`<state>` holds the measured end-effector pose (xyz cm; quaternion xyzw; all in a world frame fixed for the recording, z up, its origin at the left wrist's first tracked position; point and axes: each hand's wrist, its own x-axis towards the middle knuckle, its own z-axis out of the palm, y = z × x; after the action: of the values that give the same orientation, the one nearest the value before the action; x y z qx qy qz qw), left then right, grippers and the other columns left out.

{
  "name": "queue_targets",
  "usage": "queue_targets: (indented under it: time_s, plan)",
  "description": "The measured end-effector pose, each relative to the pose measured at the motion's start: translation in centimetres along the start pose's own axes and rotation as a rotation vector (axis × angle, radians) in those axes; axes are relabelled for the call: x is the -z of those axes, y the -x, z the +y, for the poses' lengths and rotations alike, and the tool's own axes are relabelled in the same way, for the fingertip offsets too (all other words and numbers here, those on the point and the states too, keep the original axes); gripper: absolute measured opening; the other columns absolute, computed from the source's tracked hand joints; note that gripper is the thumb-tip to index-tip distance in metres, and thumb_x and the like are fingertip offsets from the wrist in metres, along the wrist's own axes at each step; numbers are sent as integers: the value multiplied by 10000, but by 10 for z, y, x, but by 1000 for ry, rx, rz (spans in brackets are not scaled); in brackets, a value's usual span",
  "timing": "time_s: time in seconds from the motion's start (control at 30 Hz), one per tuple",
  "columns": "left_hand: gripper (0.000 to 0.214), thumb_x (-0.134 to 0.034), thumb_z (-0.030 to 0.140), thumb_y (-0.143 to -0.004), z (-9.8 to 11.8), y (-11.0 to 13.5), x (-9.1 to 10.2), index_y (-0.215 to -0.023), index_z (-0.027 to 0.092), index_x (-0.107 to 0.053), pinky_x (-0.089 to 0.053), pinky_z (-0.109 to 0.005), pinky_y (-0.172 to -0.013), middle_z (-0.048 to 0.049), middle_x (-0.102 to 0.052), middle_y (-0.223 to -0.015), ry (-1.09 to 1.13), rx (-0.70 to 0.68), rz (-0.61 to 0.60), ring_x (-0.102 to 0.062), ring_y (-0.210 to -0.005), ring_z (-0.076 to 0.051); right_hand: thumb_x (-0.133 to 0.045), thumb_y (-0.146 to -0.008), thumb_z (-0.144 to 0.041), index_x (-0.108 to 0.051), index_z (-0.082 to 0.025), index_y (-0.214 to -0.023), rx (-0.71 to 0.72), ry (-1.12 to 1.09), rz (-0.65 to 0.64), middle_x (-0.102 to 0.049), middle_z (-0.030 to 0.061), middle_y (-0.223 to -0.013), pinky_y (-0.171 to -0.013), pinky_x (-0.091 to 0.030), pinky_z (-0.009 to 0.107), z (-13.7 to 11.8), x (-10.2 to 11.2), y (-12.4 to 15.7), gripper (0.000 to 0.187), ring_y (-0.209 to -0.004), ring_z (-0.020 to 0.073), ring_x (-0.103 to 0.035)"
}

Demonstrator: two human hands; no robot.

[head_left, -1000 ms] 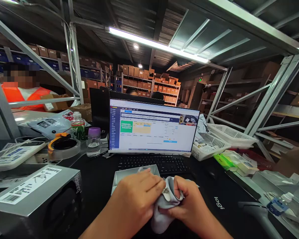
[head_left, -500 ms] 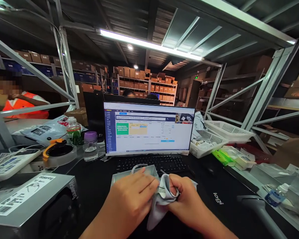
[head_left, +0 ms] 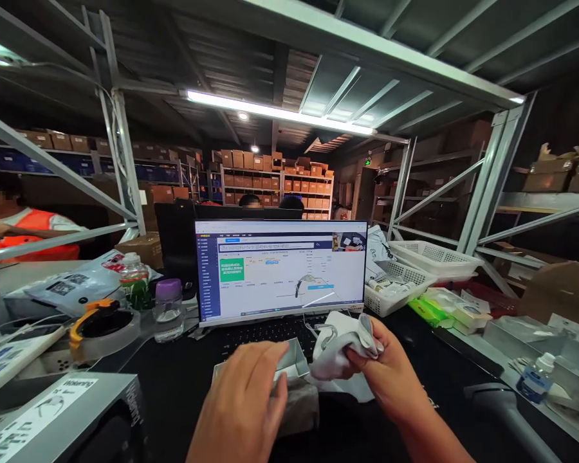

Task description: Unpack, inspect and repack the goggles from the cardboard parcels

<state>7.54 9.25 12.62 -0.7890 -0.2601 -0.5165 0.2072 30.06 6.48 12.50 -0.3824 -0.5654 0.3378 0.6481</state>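
- The big silver box [head_left: 62, 418] at the bottom left has a white label with black bar codes and a word that starts with "W". The rest is too small to read.
- The screen [head_left: 280, 270] shows a page with a blue strip, a green square and tiny writing that cannot be read.
- The cloth [head_left: 340, 350] is soft, pale grey and crumpled. It is up in the air just in front of the keyboard [head_left: 265, 331], near the bottom of the screen.
- The right hand [head_left: 390, 379] holds the cloth, with its fingers and thumb pinched tight on it.
- A thin bent piece [head_left: 303, 283] sticks up above the cloth on a fine wire. What it is cannot be told.
- The left hand [head_left: 246, 402] is flat, with its fingers spread apart. It holds nothing and hovers over the little grey box [head_left: 296, 355], which is open on top with thin straight walls.
- A moment ago both hands squeezed the cloth together, low by the little grey box. Now the left hand has let go and the right hand has lifted the cloth higher.
- To the left stand a clear bottle with a purple cap [head_left: 168, 308] and a shiny roll of tape [head_left: 101, 325].
- To the right are white plastic baskets [head_left: 434, 257] full of little holes.
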Motion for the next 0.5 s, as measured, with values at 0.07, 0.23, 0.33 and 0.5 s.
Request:
queue_targets:
  time_s: [0.07,0.23,0.33,0.5]
  plan:
    - [343,-497,148,-900,5,6,-10,-1236,167,-565,-581,-304,-810,-85,-698,-1075,11,-32,-78,-679,-981,-203,-828,-731,-487,-610,-205,-848,-8,-62,38,-558,-19,-721,-618,-430,255,3,-9,2,375,-636,140,-480]
    - [606,-602,252,-813,14,22,-28,-1382,108,-452,-593,-351,-858,-139,-683,-1225,-126,-50,-131,-678,-1088,-263,-891,-633,-452,-600,-182,-702,28,-69,67,-520,-35,-640,-563,-375,227,8,-38,12,403,-584,110,-399]
    - [589,-634,302,-793,13,29,-31,-1324,101,-478,-587,-382,-863,-157,-685,-1204,-141,-66,-142,-675,-1082,-287,-860,-661,-459,-445,-183,-535,119,9,-10,-406,-53,-556,-503,-280,227,15,-48,18,514,-542,92,-305]
    - [501,-585,382,-891,9,28,-31,-1296,107,-480,-570,-395,-879,-192,-664,-1220,-104,-95,-131,-649,-1111,-286,-714,-783,-340,-250,-199,-514,288,205,-50,-303,-61,-507,-488,-213,253,27,-44,24,555,-492,81,-268]
